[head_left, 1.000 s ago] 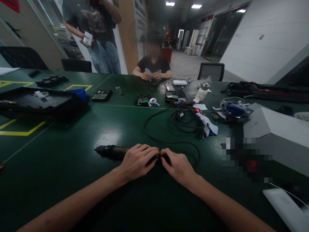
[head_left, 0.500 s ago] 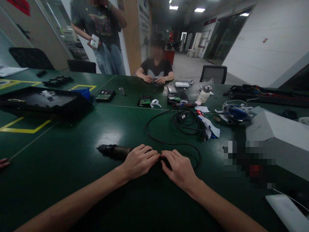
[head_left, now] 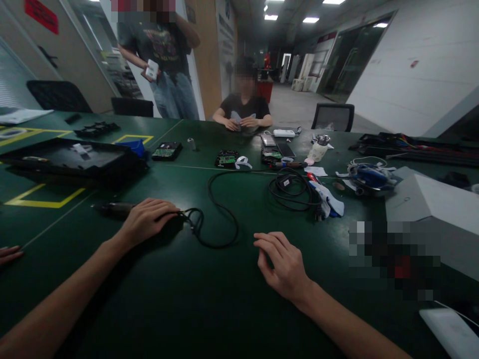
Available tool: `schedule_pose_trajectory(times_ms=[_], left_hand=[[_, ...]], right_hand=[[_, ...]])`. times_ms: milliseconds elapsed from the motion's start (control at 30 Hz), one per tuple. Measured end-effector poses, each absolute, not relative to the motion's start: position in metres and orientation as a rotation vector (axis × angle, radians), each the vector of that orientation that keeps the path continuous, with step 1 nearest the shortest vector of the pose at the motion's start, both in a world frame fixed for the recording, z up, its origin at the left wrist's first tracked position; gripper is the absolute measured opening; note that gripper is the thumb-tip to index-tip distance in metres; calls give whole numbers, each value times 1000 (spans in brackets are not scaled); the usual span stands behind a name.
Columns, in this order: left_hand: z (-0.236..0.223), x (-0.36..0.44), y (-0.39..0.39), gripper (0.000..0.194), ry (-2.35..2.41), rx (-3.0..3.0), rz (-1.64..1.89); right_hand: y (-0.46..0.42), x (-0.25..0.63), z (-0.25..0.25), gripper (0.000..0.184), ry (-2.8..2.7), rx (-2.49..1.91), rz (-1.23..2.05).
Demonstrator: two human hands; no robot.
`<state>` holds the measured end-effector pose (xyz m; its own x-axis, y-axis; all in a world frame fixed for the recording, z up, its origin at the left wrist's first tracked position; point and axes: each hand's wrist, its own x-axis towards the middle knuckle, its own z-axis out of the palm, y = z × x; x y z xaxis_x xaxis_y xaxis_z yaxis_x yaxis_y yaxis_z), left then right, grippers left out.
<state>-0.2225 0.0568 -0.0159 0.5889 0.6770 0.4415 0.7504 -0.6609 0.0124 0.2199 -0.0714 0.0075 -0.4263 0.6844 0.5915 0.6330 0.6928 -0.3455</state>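
My left hand (head_left: 151,219) is wrapped over the rear of a dark electric screwdriver (head_left: 119,208), which lies almost flat just above or on the green table. The tool's narrow tip points left. From under my fingers a black cable (head_left: 224,245) leaves to the right, loops on the table and runs back toward a coil. My right hand (head_left: 282,262) hovers over or rests on the table to the right of the cable, fingers loosely bent and apart from the thumb, holding nothing. The palm side of my left hand is hidden.
A black tray-like housing (head_left: 71,159) stands at left. Circuit-board parts (head_left: 166,151) sit farther back. The coiled cable (head_left: 288,192), gloves (head_left: 329,199) and a white box (head_left: 430,214) lie at right. One person sits opposite, another stands; someone's fingers (head_left: 10,254) show at left.
My left hand has moved left with the screwdriver, drawing its cable along. My right hand has come away from the tool's cable end and is now apart from it.
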Motion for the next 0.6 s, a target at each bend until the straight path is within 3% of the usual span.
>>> schedule_pose_trajectory(times_ms=[267, 600], left_hand=[[-24, -299, 73, 36, -1559, -2330, -560], [-6, -250, 49, 42, -1872, -2003, -316]], right_hand=[[-69, 222, 6, 31, -2158, -1021, 130], [-68, 223, 7, 30, -2154, -1041, 148]])
